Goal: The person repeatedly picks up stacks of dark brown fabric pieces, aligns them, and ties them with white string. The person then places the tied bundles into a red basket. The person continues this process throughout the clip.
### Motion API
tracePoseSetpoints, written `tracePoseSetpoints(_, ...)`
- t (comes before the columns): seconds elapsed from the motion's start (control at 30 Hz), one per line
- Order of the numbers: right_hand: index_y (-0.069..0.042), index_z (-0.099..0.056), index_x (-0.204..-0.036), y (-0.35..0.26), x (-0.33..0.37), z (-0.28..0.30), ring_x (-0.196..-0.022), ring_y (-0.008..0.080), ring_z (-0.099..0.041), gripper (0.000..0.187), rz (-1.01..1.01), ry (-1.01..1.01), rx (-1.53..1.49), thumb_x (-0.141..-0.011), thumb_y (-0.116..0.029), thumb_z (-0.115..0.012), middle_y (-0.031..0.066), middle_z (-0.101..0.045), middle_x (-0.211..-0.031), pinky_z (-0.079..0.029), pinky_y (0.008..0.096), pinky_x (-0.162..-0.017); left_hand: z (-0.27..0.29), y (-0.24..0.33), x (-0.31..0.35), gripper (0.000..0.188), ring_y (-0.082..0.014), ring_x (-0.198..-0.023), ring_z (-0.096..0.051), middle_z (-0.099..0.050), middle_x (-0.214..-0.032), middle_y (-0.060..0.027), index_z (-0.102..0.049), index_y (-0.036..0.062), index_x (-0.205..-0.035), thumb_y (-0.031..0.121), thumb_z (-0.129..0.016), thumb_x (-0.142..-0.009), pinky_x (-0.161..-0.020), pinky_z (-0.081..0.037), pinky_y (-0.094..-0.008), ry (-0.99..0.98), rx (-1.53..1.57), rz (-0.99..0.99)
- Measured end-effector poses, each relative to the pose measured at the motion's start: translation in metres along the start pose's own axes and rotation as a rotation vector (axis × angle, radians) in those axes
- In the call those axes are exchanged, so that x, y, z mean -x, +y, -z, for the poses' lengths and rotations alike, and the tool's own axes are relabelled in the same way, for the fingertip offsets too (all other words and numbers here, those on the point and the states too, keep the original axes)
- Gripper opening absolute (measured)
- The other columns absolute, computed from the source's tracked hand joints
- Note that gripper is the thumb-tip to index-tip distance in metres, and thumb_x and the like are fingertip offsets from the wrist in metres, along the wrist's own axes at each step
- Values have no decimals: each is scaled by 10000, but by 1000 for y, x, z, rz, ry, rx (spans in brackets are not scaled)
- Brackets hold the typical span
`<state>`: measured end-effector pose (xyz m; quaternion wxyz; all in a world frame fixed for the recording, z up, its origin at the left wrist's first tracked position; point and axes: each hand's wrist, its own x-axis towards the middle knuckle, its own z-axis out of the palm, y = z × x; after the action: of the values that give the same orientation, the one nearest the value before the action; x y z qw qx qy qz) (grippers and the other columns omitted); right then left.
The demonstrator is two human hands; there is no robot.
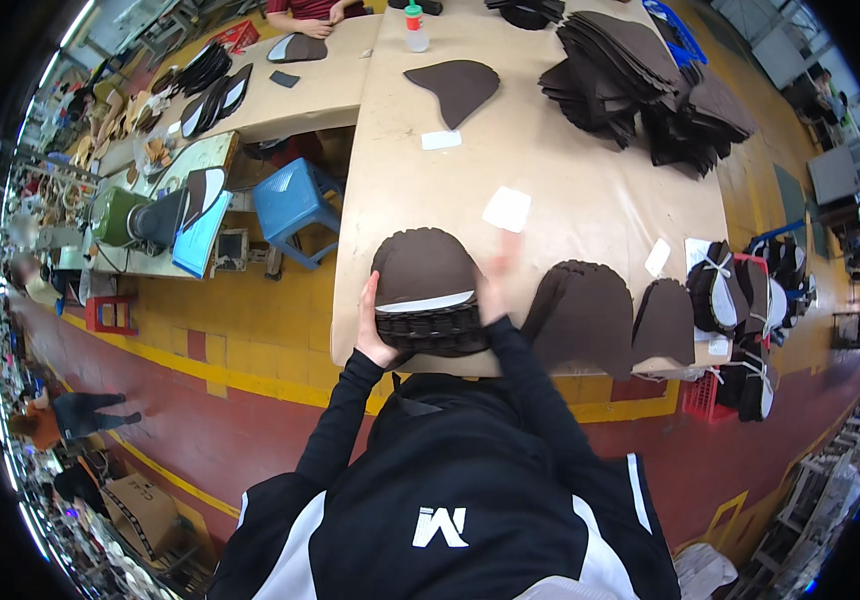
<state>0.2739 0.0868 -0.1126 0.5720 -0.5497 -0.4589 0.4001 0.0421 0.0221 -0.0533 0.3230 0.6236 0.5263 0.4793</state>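
Observation:
A thick stack of dark brown, round-topped cut pieces [426, 262] stands at the table's front edge, directly before me. A white strip crosses the top piece, and scalloped dark layers show below it. Along the stack's left side my left hand [374, 325] is closed against it, thumb and fingers pressed to the edge. My right hand [491, 292] is at the stack's right side, its fingers smeared by motion. Just right of that hand stands a second stack of similar brown pieces [582, 315], with a smaller brown stack [664, 322] beyond it.
Large piles of dark pieces [615, 75] lie at the table's far right. One brown piece [455, 85], white paper slips [507, 208] and a bottle [416, 28] are also there. Tied bundles [720, 290] hang at right. A blue stool [295, 210] stands left; a co-worker's hands [322, 25] are across.

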Motion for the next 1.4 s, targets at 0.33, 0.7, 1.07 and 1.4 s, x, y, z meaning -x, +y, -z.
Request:
tracePoseSetpoints(0.33,-317,-78,-1529,0,-27,7,-1471,239,-51,615,-352,60,-762,-995,-548,-278,132,-174,-1572,49,457,-1157,26,-73,9,757,-278,-1261,-488,-575,-1235,-88,-563,56,-1198,39,-888,-514,-1067,-394,-370,-184,44,158)
tracePoseSetpoints(0.7,-213,-146,-1534,79,12,-28,-1468,294,-62,649,-295,-146,229,-987,-549,-239,90,-202,-1573,4,553,-1142,15,-28,-3,1055,-211,-1242,-501,-437,-1421,-131,-315,45,-1437,-11,-884,-550,-1015,-451,-324,-149,300,283)
tracePoseSetpoints(1.07,-91,-88,-1530,24,46,32,-1466,302,-94,1038,51,-480,-166,-759,-336,-739,159,-206,-1561,-108,407,-1174,22,-50,-12,1186,-258,-1253,-481,-406,-1432,-144,-265,73,-1463,-109,-859,-453,-1029,-451,-382,-190,155,208)
tracePoseSetpoints(1.4,-75,-541,-951,-25,28,-22,-907,308,-529,505,275,-358,248,-573,-167,-863,90,-542,-957,-454,410,-831,37,-66,-8,600,-227,-969,-611,-614,-1028,-90,-531,24,-1124,-62,-725,-563,-883,-479,-303,-46,217,306)
